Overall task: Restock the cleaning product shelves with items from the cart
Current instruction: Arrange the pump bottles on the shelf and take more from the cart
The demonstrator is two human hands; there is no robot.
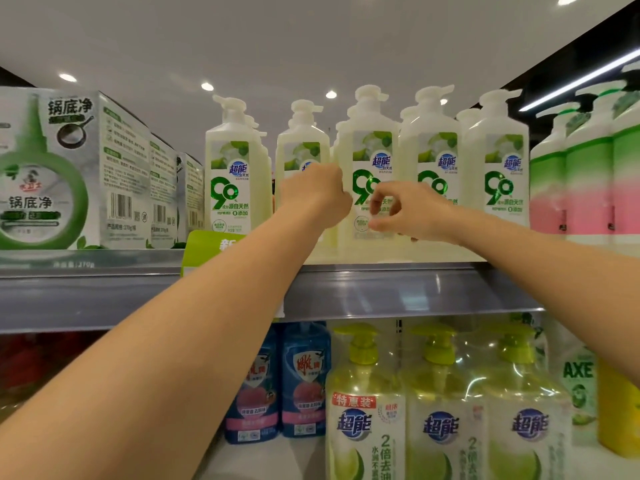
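Well, both arms reach up to the top shelf.

1. Pale pump bottles stand along the top shelf (398,289) in a close row: milky plastic, square shoulders, white pump heads, glossy labels with a green "9".
2. The left hand (313,195) shows only its back, fingers curled away from the camera. It covers the label of the second bottle (301,147) and reaches the left side of the third bottle (372,150). I cannot tell if it grips either one.
3. The right hand (408,211) is half curled in front of the lower label of the third bottle. Thumb and forefinger make an open ring with the label showing through – nothing is held between them.
4. The shelf edge is a smooth grey metal strip, with a green paper tag (204,244) on it.
5. Room is small: matte cardboard boxes (69,168) stand just left of the row, and green-and-pink bottles (585,188) just right.
6. Below stand clear yellow-green pump bottles (363,393) – shiny, rounded – beside soft blue pouches (304,379).
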